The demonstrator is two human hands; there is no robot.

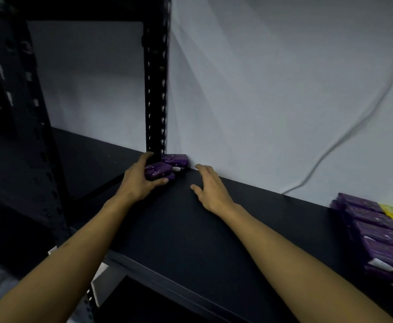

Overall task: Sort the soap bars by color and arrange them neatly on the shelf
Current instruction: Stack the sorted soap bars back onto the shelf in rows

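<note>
A purple soap is sitting in the shelf corner, with the left hand curling its fingers round it. The right hand is resting flat nearby, fingers spread.

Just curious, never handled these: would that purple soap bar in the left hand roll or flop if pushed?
Probably neither. The purple soap bar looks flat-sided and boxy, so it should slide. The left hand grips it without visible bending, suggesting stiffness.
</note>
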